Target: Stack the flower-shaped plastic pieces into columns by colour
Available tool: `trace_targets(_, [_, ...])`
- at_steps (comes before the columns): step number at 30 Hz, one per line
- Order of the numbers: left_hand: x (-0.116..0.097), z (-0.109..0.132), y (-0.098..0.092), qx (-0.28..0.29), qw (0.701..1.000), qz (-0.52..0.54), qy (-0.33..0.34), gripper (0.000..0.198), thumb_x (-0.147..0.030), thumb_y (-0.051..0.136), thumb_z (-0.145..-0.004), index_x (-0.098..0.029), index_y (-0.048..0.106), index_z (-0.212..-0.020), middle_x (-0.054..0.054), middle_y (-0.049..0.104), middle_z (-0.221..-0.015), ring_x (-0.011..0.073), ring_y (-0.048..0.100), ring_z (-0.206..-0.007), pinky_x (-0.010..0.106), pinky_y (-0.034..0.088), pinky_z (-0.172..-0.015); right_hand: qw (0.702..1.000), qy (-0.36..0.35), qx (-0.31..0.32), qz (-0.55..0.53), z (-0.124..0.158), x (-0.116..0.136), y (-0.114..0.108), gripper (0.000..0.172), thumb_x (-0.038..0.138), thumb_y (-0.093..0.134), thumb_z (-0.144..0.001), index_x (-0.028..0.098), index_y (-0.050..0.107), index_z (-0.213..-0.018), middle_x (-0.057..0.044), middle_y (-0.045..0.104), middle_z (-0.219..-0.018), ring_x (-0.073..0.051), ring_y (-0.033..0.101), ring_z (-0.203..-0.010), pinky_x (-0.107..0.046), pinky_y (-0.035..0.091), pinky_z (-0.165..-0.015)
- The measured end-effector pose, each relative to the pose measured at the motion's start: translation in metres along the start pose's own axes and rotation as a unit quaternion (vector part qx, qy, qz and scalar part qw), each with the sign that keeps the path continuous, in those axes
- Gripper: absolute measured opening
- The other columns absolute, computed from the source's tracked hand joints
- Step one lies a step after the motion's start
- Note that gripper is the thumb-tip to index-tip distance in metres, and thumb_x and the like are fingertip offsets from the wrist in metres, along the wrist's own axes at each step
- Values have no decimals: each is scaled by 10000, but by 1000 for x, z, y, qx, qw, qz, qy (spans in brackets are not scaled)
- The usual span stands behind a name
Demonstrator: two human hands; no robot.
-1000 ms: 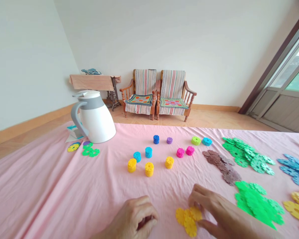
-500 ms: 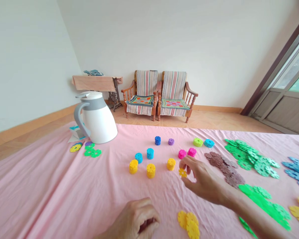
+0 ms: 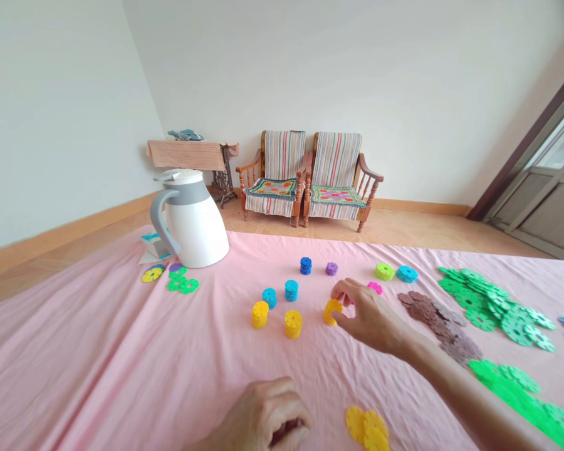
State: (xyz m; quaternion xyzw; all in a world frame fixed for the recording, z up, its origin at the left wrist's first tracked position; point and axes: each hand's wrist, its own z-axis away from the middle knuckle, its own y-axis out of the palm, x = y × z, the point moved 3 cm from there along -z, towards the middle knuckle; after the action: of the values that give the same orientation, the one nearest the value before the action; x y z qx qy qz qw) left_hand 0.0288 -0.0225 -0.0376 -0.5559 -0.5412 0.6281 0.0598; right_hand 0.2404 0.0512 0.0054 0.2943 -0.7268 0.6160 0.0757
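My right hand [image 3: 364,313] reaches out over the pink cloth [image 3: 98,363] and pinches a yellow flower disc on top of a short yellow stack [image 3: 330,311]. Two more yellow stacks [image 3: 260,314] [image 3: 292,323] stand to its left, with blue stacks [image 3: 291,290] behind them. My left hand [image 3: 267,416] rests curled near the front edge, fingers closed; what is inside it is hidden. A few loose yellow discs [image 3: 367,429] lie by the front edge between my arms.
A white jug [image 3: 192,219] stands at the back left with flat discs [image 3: 178,280] beside it. Brown discs [image 3: 439,326] and green heaps [image 3: 496,304] [image 3: 526,391] lie to the right. Small stacks of purple, pink, lime and teal stand behind. Two wooden chairs [image 3: 310,178] stand by the wall.
My right hand picked a yellow disc from the loose ones at the front and carried it forward and left onto the yellow stack. My left hand stayed put.
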Motion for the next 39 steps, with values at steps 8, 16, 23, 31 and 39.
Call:
trace_targets(8, [-2,1,-1,-10,1000,-7,-20,176,-4,572,-726,-169,626,-754,-18,571,-672,90,521,-582,157,371,-521,1000,-1,11,23,-2,-1,-2,157,195,534,-727,185,550,-883,-50,597,-861,-161,560,-740,-307,427,-669])
trace_targets(16, [4,-1,-1,5,1000,5,-19,178,-6,582,-717,-177,614,-754,-23,570,-690,93,539,-602,161,374,-535,994,-15,110,-16,56,13,-19,145,173,545,-761,233,560,-893,-15,608,-849,-147,577,-741,-287,467,-665])
trace_targets(23, [-7,-2,-6,-1,1000,-9,-28,145,-36,575,-765,-177,593,-734,-30,557,-677,91,524,-610,166,365,-559,993,-63,99,10,117,25,-3,317,153,641,-642,275,549,-920,-36,652,-889,-215,638,-728,-317,521,-620])
trace_targets(31, [-9,-3,-8,-3,999,-19,-30,152,-31,559,-769,-175,579,-724,-36,531,-657,84,508,-593,166,348,-545,995,-36,87,27,129,20,19,228,158,623,-685,249,540,-877,-30,618,-839,-176,624,-669,-257,498,-577])
trace_targets(39, [-8,-3,-8,0,999,-17,-39,167,-11,573,-749,-175,581,-718,-39,531,-659,81,504,-593,164,347,-547,993,-59,68,79,126,26,32,170,100,558,-689,232,508,-785,-10,573,-767,-147,564,-626,-223,428,-533])
